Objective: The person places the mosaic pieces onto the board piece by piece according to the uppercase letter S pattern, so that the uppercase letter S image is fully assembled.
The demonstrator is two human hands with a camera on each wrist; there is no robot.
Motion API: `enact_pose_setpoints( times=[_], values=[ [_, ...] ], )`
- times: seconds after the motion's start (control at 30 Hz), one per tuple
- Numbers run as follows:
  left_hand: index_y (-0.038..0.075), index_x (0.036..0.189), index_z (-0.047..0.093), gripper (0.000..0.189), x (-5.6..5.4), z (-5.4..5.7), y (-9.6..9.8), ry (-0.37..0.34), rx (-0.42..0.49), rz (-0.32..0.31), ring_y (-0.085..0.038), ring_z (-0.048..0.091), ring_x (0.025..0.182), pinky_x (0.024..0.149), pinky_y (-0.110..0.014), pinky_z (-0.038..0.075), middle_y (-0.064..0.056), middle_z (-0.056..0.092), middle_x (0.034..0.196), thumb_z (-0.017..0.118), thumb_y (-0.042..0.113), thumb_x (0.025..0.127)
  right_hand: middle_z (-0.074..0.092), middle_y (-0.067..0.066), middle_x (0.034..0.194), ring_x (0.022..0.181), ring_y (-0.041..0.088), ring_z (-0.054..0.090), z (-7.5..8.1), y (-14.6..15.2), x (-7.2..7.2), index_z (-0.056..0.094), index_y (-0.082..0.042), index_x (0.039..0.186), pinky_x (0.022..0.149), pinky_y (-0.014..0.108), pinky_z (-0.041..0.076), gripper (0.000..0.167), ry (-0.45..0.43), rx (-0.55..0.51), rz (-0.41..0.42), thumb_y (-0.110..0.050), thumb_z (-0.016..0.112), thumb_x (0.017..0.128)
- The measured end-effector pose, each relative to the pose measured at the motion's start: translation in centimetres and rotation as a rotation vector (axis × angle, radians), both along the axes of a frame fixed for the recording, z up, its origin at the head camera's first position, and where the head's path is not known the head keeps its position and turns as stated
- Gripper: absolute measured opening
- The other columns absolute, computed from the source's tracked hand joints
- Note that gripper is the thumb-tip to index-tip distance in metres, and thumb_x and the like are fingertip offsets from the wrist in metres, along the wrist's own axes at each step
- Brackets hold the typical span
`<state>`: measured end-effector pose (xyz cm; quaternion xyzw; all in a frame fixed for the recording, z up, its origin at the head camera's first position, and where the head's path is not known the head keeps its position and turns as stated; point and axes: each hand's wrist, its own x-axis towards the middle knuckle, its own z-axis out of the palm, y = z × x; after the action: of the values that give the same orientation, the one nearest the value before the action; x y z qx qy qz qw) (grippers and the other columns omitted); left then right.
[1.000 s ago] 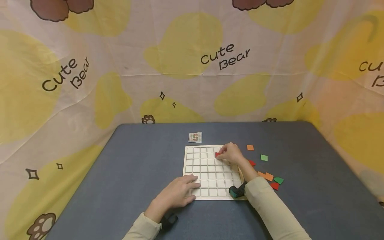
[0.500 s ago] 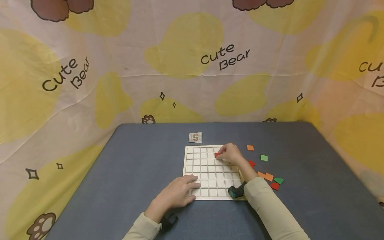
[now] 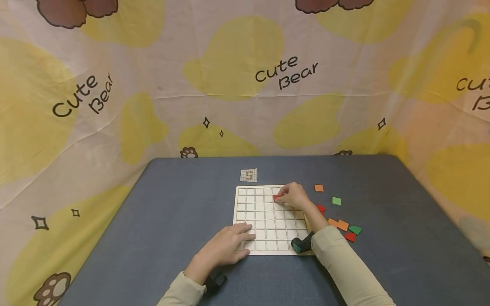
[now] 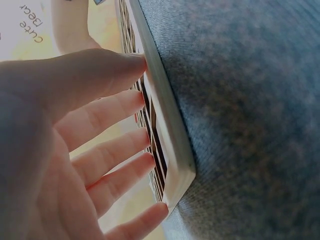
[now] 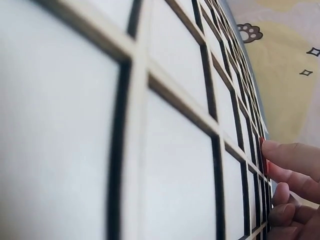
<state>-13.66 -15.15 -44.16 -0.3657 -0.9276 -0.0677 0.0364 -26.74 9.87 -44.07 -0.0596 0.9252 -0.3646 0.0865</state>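
A pale wooden grid board (image 3: 261, 222) with white square cells lies on the table. My left hand (image 3: 226, 246) rests at its near left corner, fingers spread; in the left wrist view the fingertips (image 4: 145, 162) meet the board's edge. Toward the far side of the board, my right hand (image 3: 294, 196) pinches a small red tile (image 3: 276, 198) over a cell in the second row from the back. The right wrist view shows thumb and finger at the red tile (image 5: 262, 145), low at the grid; the fingers hide part of it.
Right of the board lie an orange square (image 3: 319, 188), a light green square (image 3: 336, 201), a green rounded tile (image 3: 355, 230) and more red and orange tiles. A small pattern card (image 3: 249, 175) sits behind the board. A printed cloth (image 3: 229, 85) hangs beyond the table.
The red tile and my right fingertips have shifted very slightly left over the cell. My left hand has stayed where it was.
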Motion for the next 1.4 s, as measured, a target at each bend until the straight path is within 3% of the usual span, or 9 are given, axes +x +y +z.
enact_pose_setpoints(
  times=[0.53,1.03,1.23,1.4],
  values=[
    [0.018,0.119,0.068,0.037,0.0,0.0,0.0,-0.012,0.004,0.008,-0.022,0.059,0.124,0.103,-0.037,0.050,-0.006,0.062,0.132,0.068,0.031,0.084,0.068,0.015,0.101,0.088,0.023,0.054,0.2,0.8,0.3,0.073,-0.003,0.092,0.067,0.025,0.042,0.019,0.014,-0.074,0.013,-0.018,0.076,0.081],
    [0.018,0.119,0.069,0.037,-0.1,-0.1,0.1,-0.010,0.002,0.002,-0.022,0.059,0.124,0.103,-0.037,0.050,-0.006,0.063,0.132,0.069,0.030,0.084,0.072,0.016,0.106,0.107,0.033,0.061,0.3,1.3,0.3,0.075,-0.004,0.096,0.087,0.044,0.054,0.019,-0.025,-0.021,0.063,-0.017,0.074,0.083],
    [0.018,0.120,0.068,0.037,0.0,0.0,0.1,-0.015,0.003,0.007,-0.022,0.059,0.124,0.102,-0.037,0.050,-0.006,0.062,0.132,0.068,0.030,0.084,0.069,0.017,0.106,0.096,0.028,0.059,0.4,2.2,0.4,0.075,-0.004,0.096,0.074,0.035,0.051,0.019,0.001,-0.033,0.052,-0.019,0.071,0.085],
    [0.019,0.120,0.068,0.037,0.0,-0.1,0.1,-0.009,0.003,0.007,-0.021,0.058,0.124,0.103,-0.037,0.050,-0.005,0.062,0.132,0.068,0.030,0.084,0.064,0.014,0.091,0.080,0.021,0.048,0.7,3.4,0.3,0.074,-0.001,0.096,0.060,0.027,0.038,0.020,0.020,-0.063,0.053,-0.018,0.071,0.085]
  ],
)
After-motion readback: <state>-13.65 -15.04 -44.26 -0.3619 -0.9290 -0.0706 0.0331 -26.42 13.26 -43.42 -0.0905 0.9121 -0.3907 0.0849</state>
